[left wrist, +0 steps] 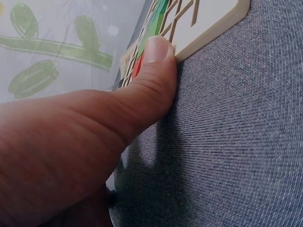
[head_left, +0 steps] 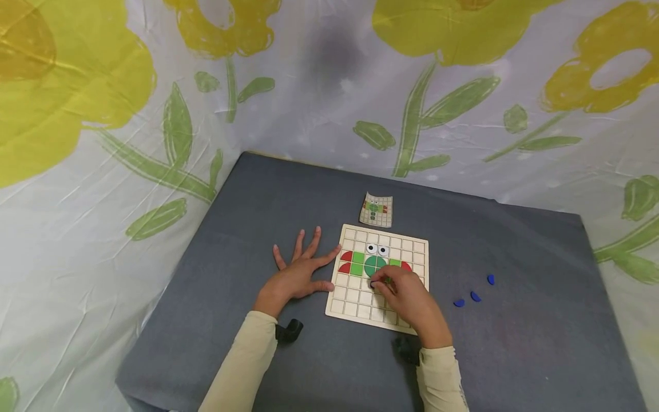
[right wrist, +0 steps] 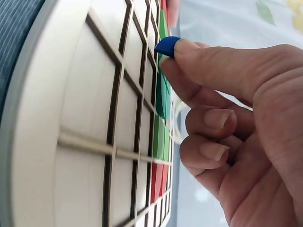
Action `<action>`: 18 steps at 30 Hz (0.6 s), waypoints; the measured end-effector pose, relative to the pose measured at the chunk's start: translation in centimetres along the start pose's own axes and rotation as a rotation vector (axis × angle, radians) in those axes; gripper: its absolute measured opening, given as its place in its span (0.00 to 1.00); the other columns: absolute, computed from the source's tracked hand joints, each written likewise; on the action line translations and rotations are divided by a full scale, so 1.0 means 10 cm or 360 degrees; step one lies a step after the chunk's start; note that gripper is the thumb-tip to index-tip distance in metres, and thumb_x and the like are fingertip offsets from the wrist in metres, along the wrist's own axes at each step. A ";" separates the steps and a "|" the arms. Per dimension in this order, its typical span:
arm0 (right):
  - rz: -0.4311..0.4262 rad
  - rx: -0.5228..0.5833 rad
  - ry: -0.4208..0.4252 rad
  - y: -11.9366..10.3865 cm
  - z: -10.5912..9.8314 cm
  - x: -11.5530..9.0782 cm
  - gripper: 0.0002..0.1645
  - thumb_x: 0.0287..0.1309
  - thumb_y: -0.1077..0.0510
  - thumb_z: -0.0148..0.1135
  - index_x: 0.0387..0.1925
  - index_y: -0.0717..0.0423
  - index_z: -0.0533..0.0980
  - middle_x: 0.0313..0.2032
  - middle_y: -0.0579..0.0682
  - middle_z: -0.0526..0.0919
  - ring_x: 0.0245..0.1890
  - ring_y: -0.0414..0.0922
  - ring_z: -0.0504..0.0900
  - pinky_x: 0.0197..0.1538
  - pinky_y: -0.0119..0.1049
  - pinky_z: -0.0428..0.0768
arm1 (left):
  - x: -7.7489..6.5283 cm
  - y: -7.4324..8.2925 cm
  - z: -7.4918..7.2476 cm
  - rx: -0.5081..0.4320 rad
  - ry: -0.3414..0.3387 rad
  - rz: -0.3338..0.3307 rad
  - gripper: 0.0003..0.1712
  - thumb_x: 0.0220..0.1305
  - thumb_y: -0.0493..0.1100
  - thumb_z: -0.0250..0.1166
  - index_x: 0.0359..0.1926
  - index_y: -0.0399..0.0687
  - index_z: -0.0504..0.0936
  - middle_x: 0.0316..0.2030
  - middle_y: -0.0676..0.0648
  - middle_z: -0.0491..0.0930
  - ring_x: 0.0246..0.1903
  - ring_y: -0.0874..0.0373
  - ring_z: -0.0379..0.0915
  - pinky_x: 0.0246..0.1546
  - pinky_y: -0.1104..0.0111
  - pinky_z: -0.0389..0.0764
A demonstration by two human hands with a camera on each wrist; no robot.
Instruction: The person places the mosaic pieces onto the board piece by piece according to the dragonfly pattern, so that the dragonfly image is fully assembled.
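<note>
A wooden grid board (head_left: 362, 297) lies on the table, bearing red, green and round-eye pieces in its upper squares. My right hand (head_left: 412, 300) pinches a small blue piece (right wrist: 166, 47) between thumb and index finger, just over the board below the green circle (head_left: 374, 265). The other fingers of that hand curl inward. My left hand (head_left: 298, 276) is spread at the board's left side, its thumb (left wrist: 158, 56) touching the edge. Two eye pieces (head_left: 377, 250) sit above the circle. Part of the right-hand pieces is hidden behind my right hand.
A small pattern card (head_left: 376, 210) showing a similar figure lies behind the board, one corner curled up. Three blue half-round pieces (head_left: 475, 296) lie on the grey table (head_left: 535, 332) to the right. A flower-printed curtain (head_left: 319, 114) hangs beyond the table.
</note>
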State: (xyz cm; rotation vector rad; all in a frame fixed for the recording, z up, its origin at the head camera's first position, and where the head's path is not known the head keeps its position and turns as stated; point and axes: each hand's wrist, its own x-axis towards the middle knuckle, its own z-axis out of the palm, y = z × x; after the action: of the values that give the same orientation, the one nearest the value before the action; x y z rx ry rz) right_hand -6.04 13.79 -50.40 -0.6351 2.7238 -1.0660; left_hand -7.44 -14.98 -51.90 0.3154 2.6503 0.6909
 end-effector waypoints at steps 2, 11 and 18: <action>-0.0001 -0.0008 -0.0016 -0.01 0.02 0.02 0.04 0.67 0.59 0.73 0.42 0.48 0.87 0.37 0.38 0.86 0.30 0.38 0.74 0.35 0.34 0.77 | 0.01 -0.01 0.01 -0.0026 -0.0009 -0.0009 0.57 0.59 0.66 0.74 0.83 0.79 0.53 0.85 0.51 0.22 0.81 0.40 0.09 0.64 0.25 0.10; -0.0034 -0.0102 0.0024 -0.04 0.04 0.04 0.04 0.65 0.59 0.75 0.41 0.48 0.88 0.39 0.39 0.85 0.35 0.36 0.78 0.41 0.37 0.82 | 0.03 -0.02 0.02 0.0007 -0.0011 -0.0018 0.57 0.59 0.66 0.74 0.83 0.79 0.52 0.85 0.51 0.22 0.81 0.40 0.09 0.64 0.24 0.11; -0.0042 -0.0200 0.0054 -0.04 0.05 0.02 0.05 0.63 0.58 0.77 0.41 0.47 0.89 0.37 0.40 0.79 0.35 0.35 0.81 0.42 0.38 0.84 | -0.02 0.02 -0.02 0.0018 -0.0008 -0.0017 0.56 0.59 0.66 0.74 0.83 0.79 0.54 0.85 0.50 0.23 0.82 0.39 0.11 0.64 0.23 0.14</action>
State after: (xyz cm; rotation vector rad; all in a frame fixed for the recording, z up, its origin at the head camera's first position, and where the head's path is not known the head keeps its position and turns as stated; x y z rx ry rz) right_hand -5.96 13.19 -50.50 -0.6795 2.8372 -0.9250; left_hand -7.33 -14.95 -51.53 0.3056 2.6500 0.6711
